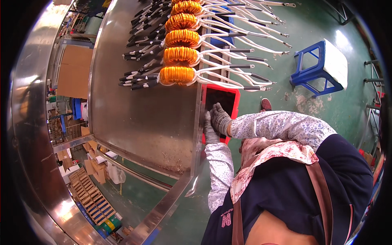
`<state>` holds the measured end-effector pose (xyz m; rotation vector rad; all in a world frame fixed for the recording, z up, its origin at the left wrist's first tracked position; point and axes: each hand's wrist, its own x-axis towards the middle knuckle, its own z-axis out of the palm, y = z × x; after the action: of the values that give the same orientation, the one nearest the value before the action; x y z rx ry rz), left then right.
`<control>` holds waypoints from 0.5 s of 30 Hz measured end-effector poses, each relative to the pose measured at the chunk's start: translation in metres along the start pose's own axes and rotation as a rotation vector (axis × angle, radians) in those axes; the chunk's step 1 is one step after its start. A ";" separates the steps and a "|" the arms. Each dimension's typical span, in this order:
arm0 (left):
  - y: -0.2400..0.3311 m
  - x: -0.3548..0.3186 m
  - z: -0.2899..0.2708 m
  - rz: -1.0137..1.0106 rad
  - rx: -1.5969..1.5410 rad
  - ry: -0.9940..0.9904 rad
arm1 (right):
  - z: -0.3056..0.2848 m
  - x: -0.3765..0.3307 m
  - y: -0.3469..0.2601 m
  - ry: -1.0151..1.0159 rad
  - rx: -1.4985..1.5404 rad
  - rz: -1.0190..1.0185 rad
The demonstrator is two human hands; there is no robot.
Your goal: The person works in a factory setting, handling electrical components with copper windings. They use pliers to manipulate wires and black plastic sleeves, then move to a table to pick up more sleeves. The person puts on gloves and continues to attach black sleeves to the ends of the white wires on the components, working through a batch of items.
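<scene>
Both hands are together near the centre of the frame, over the red bin (235, 105). The left hand (210, 131) comes up from below with its fingers pointing toward the top of the frame; the right hand (221, 119) comes in from the right and lies against it. Both wear grey knit gloves. Whether anything is pinched between them cannot be told, and the bin's inside is too dark to make out.

The bin sits just beside the right edge of the metal surface (143, 118), probably so that its opening falls within easy reach.

At upper centre, a row of copper-wound toroidal coils (177, 76) runs up the surface, standing close side by side. Their black-sleeved leads (145, 85) point left and their white leads (213, 51) point right, past the surface's edge, some ending in metal lugs. Laying them all one way likely keeps the wires from tangling and the ends easy to get at. The nearest coil lies just above the hands, apart from them.

At upper right, a blue stool with a white top (335, 63) stands on the green floor (304, 18), well away from the surface.
</scene>
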<state>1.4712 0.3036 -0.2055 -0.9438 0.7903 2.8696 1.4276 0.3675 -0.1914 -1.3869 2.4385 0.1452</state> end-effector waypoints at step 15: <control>-0.053 -0.078 0.036 -0.074 0.250 -0.055 | -0.027 -0.106 0.097 -0.015 1.938 -0.062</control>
<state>1.5242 0.3774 -0.1614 -0.8408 1.0540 2.6414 1.3891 0.4979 -0.1375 -0.3898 1.2387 -1.6386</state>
